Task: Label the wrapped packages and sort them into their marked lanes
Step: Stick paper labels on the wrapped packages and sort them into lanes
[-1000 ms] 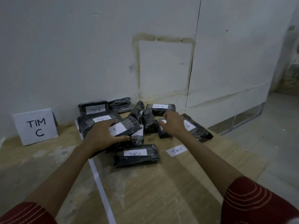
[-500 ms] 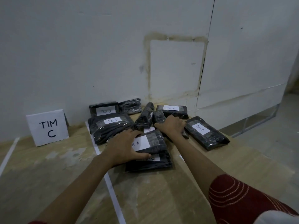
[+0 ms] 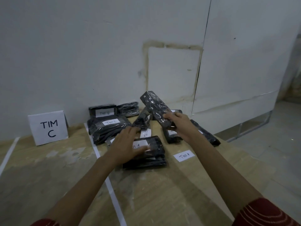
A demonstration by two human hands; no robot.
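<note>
At the left of the frame a white card [image 3: 48, 128] reading TIM C stands against the wall, and a white tape line [image 3: 112, 190] runs down the tabletop [image 3: 162, 193] to separate its lane from the pile. Right of the line lie black wrapped packages, two of them marked TIM B [image 3: 102, 111] and TIM C [image 3: 109, 126]. The left hand [image 3: 125, 144] lies flat, fingers straight and spread, on a package marked A [image 3: 154, 150] in the centre; it grips nothing. Further right, the right hand [image 3: 180, 124] has its fingers curled around the lower end of a lifted package [image 3: 154, 106]. Its long axis is tilted, pointing up and left toward the wall, and no label shows on the side facing us. At lower right a loose label [image 3: 184, 155] reading TIM A lies alone on the tabletop. I judge this label is meant for the lifted package; it is nearer to the busy right hand, so the free left hand must cross over.
</note>
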